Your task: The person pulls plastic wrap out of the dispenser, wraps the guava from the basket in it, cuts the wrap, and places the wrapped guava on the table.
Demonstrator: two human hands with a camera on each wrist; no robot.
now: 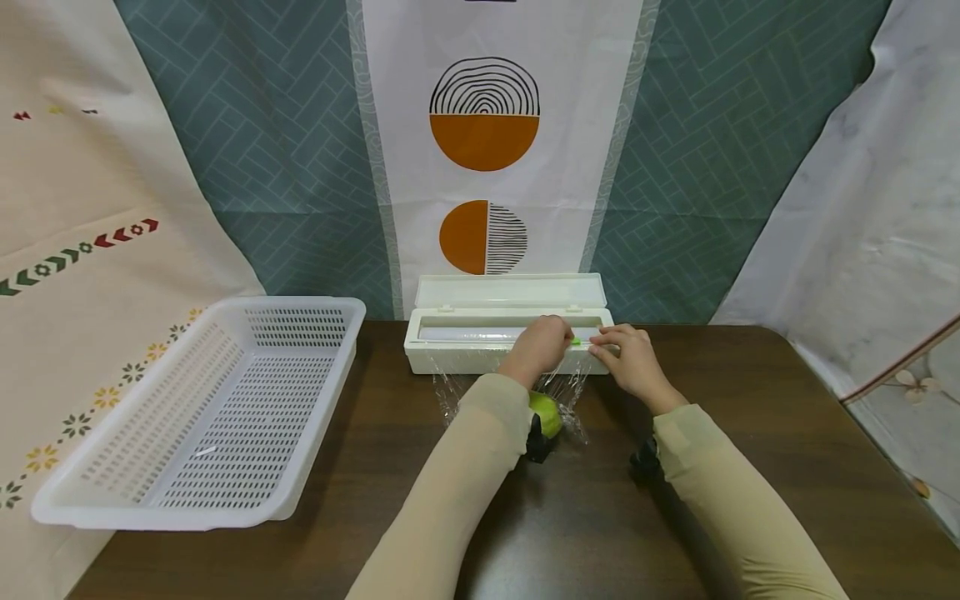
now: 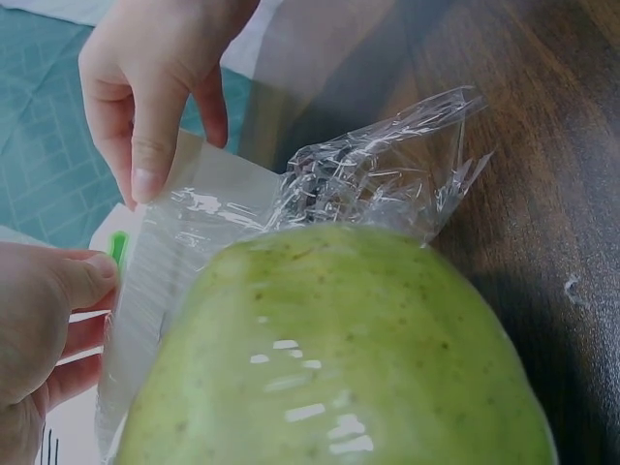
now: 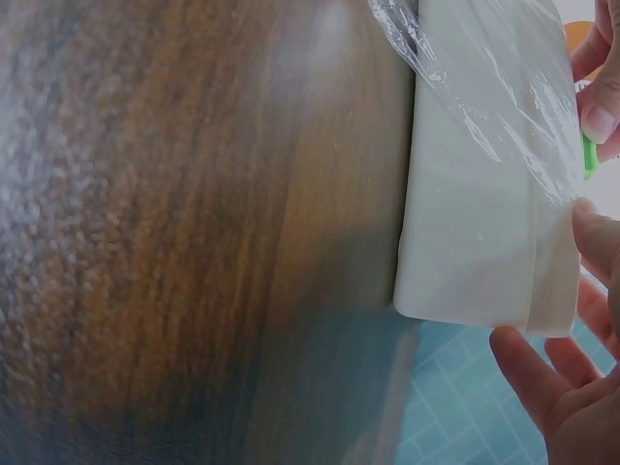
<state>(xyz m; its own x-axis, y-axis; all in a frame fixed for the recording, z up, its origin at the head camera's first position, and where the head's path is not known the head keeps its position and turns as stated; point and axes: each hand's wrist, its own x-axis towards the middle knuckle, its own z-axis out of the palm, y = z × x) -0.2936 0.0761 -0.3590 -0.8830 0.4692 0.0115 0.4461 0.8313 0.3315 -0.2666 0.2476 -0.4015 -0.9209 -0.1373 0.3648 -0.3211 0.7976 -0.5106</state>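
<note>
A white cling film dispenser stands on the table with its lid up and a roll inside. My left hand is at its front edge, where thumb and fingers pinch the small green slide cutter. With thumb and fingertips, my right hand grips the dispenser's right end. Clear cling film hangs from the front edge, crumpled at its sides. It covers a green, dark-specked fruit that lies in front of the dispenser, partly hidden by my left wrist in the head view.
To the left is a white slotted plastic basket with a small white scrap in it. The brown wooden table ends at a patterned cloth backdrop right behind the dispenser.
</note>
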